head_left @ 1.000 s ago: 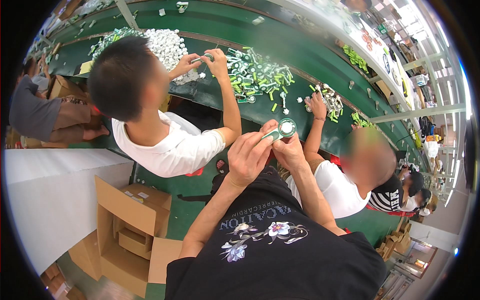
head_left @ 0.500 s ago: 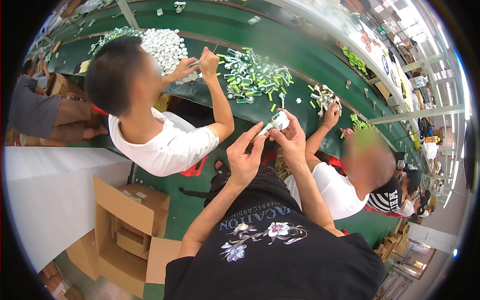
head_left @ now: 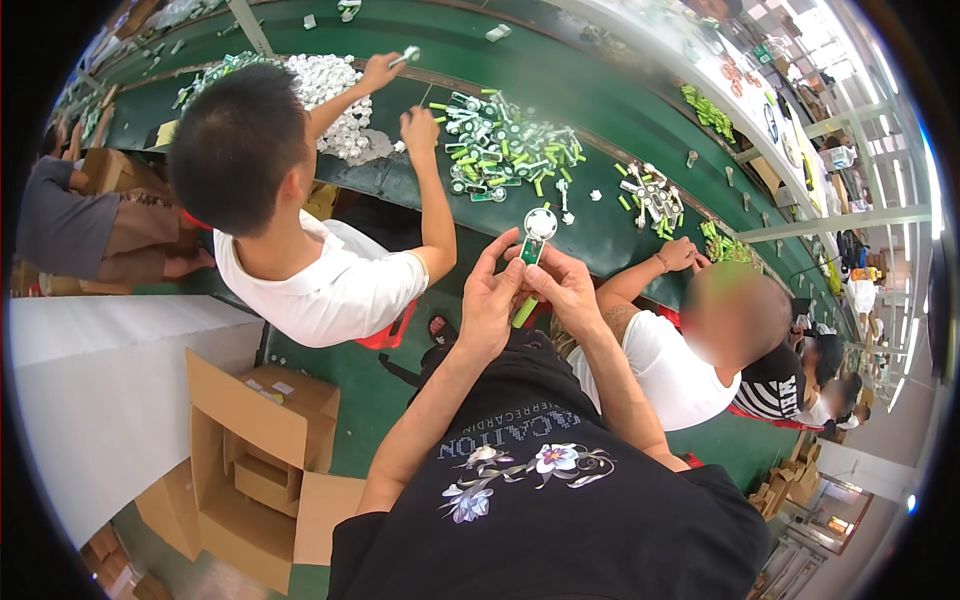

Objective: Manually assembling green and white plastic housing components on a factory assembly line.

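Observation:
Between my two hands is a round-headed white part with a green circuit board, its head pointing away from me. A lime-green cylinder sticks out at its lower end. My left hand pinches the stem from the left, thumb on the board. My right hand closes on the same stem from the right. Beyond them, on the green bench, lies a heap of similar parts with lime cylinders. A similar loose part rests just past my right hand.
A co-worker in white sits at the left, holding up a round-headed part beside a pile of white pieces. Another co-worker sits close at the right, near a smaller heap. An open cardboard box stands at lower left.
The part has turned from lying sideways to head-up, and my right hand has moved from its head to its stem. The left co-worker's hand has reached outward with a part.

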Demonstrator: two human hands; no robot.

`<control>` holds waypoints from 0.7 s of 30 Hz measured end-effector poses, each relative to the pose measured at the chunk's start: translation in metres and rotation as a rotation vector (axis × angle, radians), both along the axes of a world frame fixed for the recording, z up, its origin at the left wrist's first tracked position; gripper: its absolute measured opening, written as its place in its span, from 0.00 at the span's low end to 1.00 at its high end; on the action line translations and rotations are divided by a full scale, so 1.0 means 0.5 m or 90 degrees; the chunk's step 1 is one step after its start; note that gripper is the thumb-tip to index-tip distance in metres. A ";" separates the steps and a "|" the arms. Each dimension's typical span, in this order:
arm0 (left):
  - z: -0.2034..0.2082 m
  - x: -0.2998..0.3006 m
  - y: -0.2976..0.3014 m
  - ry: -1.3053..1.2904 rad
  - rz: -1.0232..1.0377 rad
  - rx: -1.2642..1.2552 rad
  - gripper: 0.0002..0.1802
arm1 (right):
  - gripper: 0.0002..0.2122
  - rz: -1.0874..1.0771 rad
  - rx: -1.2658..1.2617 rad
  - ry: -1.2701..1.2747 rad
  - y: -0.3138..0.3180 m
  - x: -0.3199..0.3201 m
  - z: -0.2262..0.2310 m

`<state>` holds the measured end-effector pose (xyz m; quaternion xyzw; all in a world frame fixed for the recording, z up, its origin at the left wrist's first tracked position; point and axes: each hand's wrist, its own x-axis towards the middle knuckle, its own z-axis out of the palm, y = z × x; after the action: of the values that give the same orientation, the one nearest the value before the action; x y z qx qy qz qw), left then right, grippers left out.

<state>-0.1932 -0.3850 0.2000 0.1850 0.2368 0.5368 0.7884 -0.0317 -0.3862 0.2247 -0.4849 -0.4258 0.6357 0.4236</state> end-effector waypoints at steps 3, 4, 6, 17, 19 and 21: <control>-0.023 0.010 0.004 -0.010 -0.008 -0.025 0.28 | 0.15 -0.007 -0.001 0.053 -0.007 -0.019 -0.028; -0.033 0.011 0.006 -0.015 -0.015 -0.036 0.28 | 0.15 -0.008 -0.004 0.055 -0.007 -0.016 -0.041; -0.044 0.016 0.011 -0.017 -0.026 -0.051 0.29 | 0.14 -0.039 -0.003 0.093 -0.004 -0.010 -0.066; -0.181 0.021 -0.027 0.353 -0.153 -0.101 0.30 | 0.14 -0.418 -0.238 0.171 0.046 0.140 -0.399; -0.191 0.012 -0.046 0.388 -0.192 -0.125 0.25 | 0.17 -0.439 -0.329 0.163 0.045 0.175 -0.466; -0.202 -0.006 -0.057 0.426 -0.220 -0.137 0.24 | 0.16 -0.452 -0.237 0.100 0.048 0.190 -0.510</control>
<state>-0.1964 -0.4137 0.0991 0.3034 0.5010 0.2784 0.7612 0.0631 -0.3624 -0.0304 -0.6198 -0.0761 0.5513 0.5533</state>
